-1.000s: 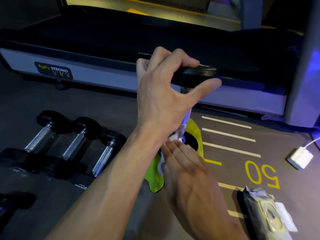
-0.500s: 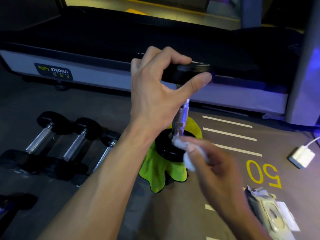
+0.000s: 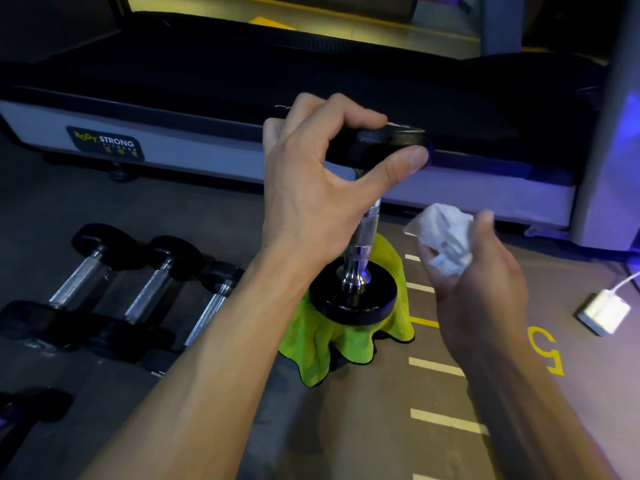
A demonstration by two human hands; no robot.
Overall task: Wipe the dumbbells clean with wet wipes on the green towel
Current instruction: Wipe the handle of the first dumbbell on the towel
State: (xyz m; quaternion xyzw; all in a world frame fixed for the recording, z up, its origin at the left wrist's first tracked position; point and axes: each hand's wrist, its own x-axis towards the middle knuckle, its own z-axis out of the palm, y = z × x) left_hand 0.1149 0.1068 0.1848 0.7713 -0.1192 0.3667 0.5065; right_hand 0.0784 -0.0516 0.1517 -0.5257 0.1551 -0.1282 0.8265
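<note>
L hand (image 3: 311, 188) clamps top head of upright dumbbell (image 3: 360, 251), bottom head on green towel (image 3: 318, 341). R hand (image 3: 474, 282) off to the right of the handle, not touching, fingers closed round crumpled wet wipe (image 3: 443, 233)

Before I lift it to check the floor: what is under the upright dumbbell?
The green towel, bunched under the upright dumbbell's lower head and spilling out around it. Whatever lies beneath the towel there is covered.
</note>
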